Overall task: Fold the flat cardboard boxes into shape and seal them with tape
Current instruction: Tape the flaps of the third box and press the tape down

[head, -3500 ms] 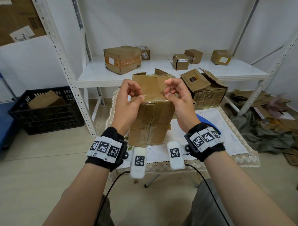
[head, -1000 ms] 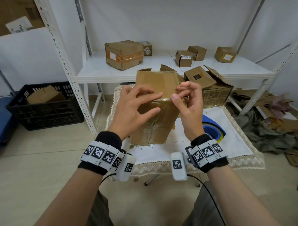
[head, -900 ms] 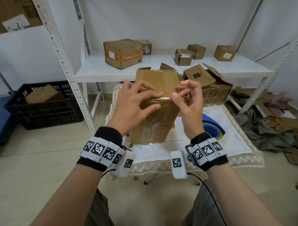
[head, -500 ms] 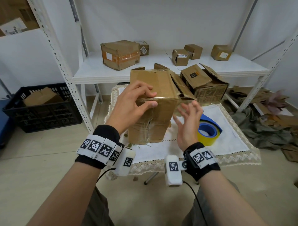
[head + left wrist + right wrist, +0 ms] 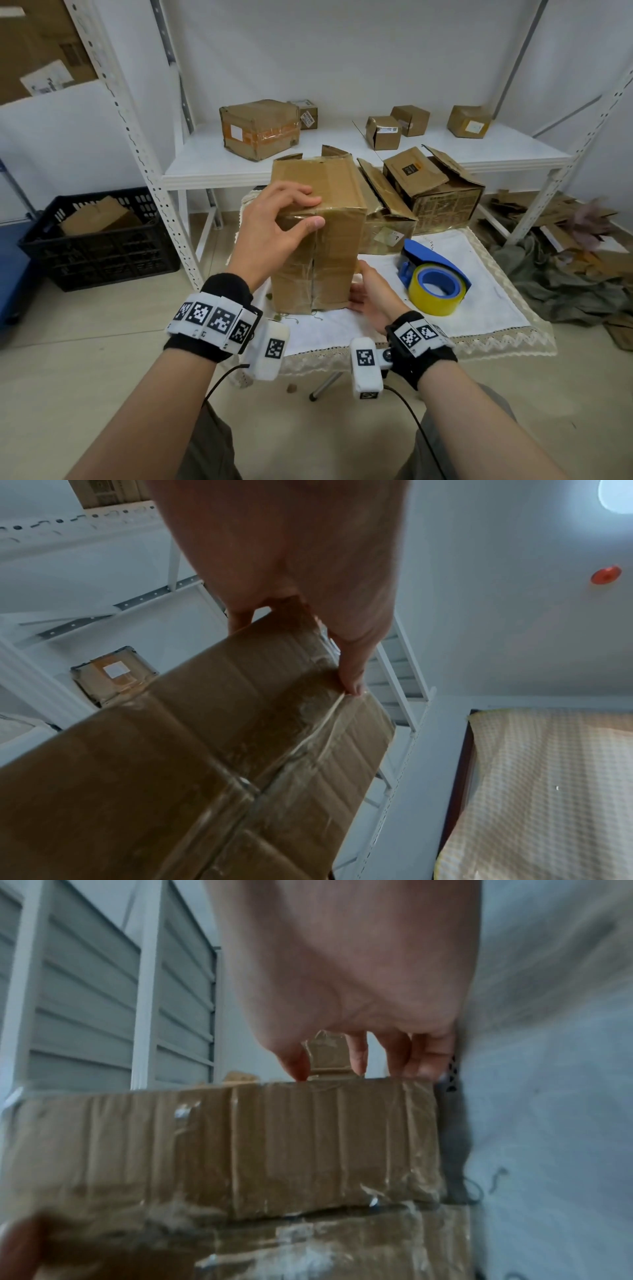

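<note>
A brown cardboard box (image 5: 329, 260) stands upright on the white cloth of a small table (image 5: 486, 308), with clear tape along its front seam and top edge. My left hand (image 5: 308, 212) grips its near top edge, fingers on top and thumb on the front face. In the left wrist view the thumb (image 5: 352, 677) presses the taped edge of the box (image 5: 205, 750). My right hand (image 5: 366, 294) holds the box's lower right corner. In the right wrist view its fingers (image 5: 356, 1058) reach over the far edge of the box (image 5: 240, 1145). A blue tape dispenser (image 5: 433, 281) with a yellow roll lies right of the box.
An open box (image 5: 435, 185) with raised flaps sits behind on the right. The white shelf (image 5: 205, 164) carries several taped boxes. A black crate (image 5: 99, 240) stands on the floor at left. Cardboard scraps and cloth (image 5: 565, 267) lie on the floor at right.
My right hand has left the box's top edge and dropped to its lower right corner. The left hand stays on the top edge. The tape dispenser is now uncovered.
</note>
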`<state>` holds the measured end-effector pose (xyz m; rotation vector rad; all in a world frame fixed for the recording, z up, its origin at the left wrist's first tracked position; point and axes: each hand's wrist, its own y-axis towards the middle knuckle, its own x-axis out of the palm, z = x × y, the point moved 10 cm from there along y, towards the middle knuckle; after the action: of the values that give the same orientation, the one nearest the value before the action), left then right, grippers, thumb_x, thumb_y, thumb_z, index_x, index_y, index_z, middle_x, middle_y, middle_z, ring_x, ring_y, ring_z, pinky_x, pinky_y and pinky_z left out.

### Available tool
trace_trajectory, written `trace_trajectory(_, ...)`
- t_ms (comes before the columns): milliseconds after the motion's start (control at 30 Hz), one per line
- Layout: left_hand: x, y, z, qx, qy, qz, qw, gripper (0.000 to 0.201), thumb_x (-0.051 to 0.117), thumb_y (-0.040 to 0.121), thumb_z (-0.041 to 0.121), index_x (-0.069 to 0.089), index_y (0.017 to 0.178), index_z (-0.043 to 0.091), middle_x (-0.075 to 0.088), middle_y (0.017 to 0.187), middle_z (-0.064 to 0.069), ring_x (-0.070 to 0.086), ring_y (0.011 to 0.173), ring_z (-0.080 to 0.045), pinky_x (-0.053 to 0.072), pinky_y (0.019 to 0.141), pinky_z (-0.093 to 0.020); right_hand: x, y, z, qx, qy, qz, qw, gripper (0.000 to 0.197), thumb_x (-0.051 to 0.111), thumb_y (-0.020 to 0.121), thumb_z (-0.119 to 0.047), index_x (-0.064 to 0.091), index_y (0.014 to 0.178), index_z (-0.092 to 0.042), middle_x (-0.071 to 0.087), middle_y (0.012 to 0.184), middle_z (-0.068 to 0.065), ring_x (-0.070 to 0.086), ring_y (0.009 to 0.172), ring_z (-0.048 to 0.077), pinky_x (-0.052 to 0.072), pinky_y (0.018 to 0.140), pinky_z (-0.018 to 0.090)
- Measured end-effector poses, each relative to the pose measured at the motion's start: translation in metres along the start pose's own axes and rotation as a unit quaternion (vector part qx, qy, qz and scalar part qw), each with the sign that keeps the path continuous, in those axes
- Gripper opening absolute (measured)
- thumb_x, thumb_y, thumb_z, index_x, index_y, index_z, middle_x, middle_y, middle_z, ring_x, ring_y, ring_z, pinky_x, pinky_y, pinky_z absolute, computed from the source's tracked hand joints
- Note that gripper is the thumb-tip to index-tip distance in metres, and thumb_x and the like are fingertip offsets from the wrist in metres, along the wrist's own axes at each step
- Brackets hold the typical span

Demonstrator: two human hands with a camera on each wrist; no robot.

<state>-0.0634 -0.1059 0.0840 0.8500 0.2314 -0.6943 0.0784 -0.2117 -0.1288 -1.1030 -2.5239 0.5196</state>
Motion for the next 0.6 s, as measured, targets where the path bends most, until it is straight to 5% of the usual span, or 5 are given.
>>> trace_trajectory(100, -0.012, 0.002, 0.006, -0.007, -0.007, 0.004, 1.000, 0.023, 0.080, 0.085, 0.025, 0.075, 0.106, 0.018, 0.066, 0.121, 0.007, 0.058, 0.117, -0.004, 0.045, 0.104, -0.024, -0.001, -0.004, 0.003, 0.014, 0.074, -0.016, 0.997, 0.028, 0.055, 0.099, -0.044, 0.064, 0.111, -0.020, 0.068, 0.076, 0.005, 0.059, 0.066, 0.018, 0.043, 0.076, 0.035)
trace_trajectory(200, -0.033, 0.001, 0.013, -0.008, -0.026, 0.031, 0.999, 0.022, 0.080, 0.086, 0.026, 0.075, 0.107, 0.018, 0.067, 0.121, 0.007, 0.059, 0.119, -0.009, 0.047, 0.105, -0.029, 0.006, -0.012, -0.006, 0.004, 0.158, -0.061, 0.986, 0.022, 0.053, 0.102, -0.039, 0.067, 0.098, -0.022, 0.064, 0.056, -0.003, 0.061, 0.053, 0.014, 0.049, 0.084, 0.042)
trace_trajectory(300, -0.060, 0.000, 0.018, -0.009, -0.054, 0.099, 0.994, 0.024, 0.079, 0.086, 0.027, 0.074, 0.105, 0.015, 0.069, 0.120, 0.003, 0.062, 0.118, -0.013, 0.049, 0.104, -0.035, 0.004, -0.021, -0.031, -0.064, 0.172, -0.052, 0.982, 0.024, 0.055, 0.102, -0.035, 0.068, 0.108, -0.016, 0.072, 0.079, 0.002, 0.064, 0.082, 0.020, 0.049, 0.091, 0.046)
trace_trajectory(433, -0.092, -0.004, 0.012, -0.025, -0.126, 0.201, 0.971, 0.023, 0.079, 0.086, 0.030, 0.072, 0.103, 0.018, 0.071, 0.116, -0.008, 0.066, 0.113, -0.019, 0.052, 0.100, -0.038, 0.012, -0.037, -0.054, -0.115, 0.215, -0.069, 0.967, 0.065, 0.057, 0.098, -0.049, 0.057, 0.138, 0.002, 0.059, 0.123, 0.018, 0.054, 0.113, 0.028, 0.043, 0.104, 0.041)
trace_trajectory(600, -0.102, -0.014, -0.003, -0.054, -0.232, 0.274, 0.932, 0.025, 0.078, 0.086, 0.032, 0.069, 0.103, 0.016, 0.072, 0.104, -0.003, 0.067, 0.097, -0.013, 0.052, 0.085, -0.025, 0.019, -0.056, -0.080, -0.165, 0.215, -0.097, 0.958, 0.056, 0.039, 0.103, -0.059, 0.074, 0.119, -0.018, 0.069, 0.126, 0.012, 0.062, 0.121, 0.031, 0.048, 0.104, 0.050)
